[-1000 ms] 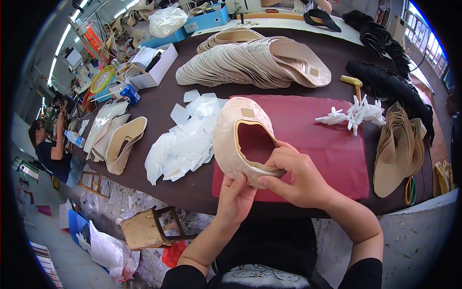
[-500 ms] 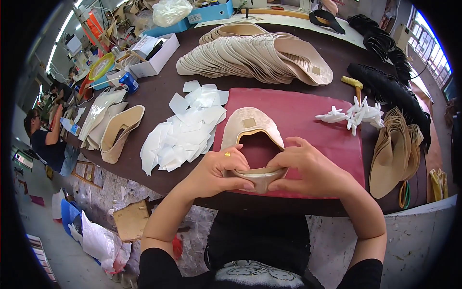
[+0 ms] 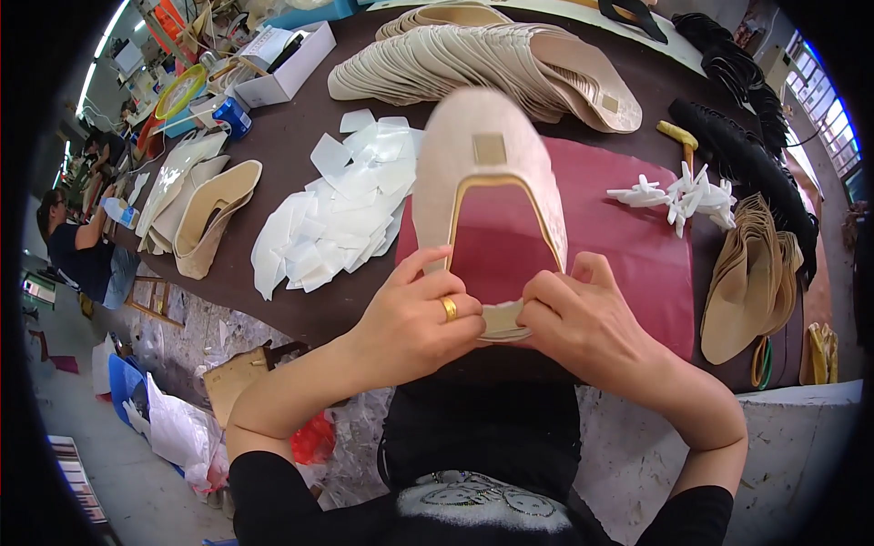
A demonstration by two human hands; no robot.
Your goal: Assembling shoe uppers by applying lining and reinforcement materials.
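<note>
A beige shoe upper (image 3: 487,127) with a small square patch on its vamp is held up over a dark red mat (image 3: 628,273), its toe pointing away from me. My left hand (image 3: 423,305), with a gold ring on one finger, grips the left side of its heel edge. My right hand (image 3: 578,314) pinches the same heel edge on the right. Between the two hands a short stretch of the heel rim shows, and red mat is visible through the foot opening. Both sets of fingertips are partly hidden behind the material.
Translucent white pieces (image 3: 337,200) lie heaped left of the mat. Behind it stands a long row of nested beige uppers (image 3: 464,73). On the right are white plastic clips (image 3: 683,200), a yellow-headed hammer (image 3: 678,136) and tan pieces (image 3: 751,282). A co-worker (image 3: 82,237) sits at far left.
The upper has been raised and tipped, so its vamp now faces me more fully. Both hands have turned at the heel, fingers curling over the edge. The view has shifted slightly.
</note>
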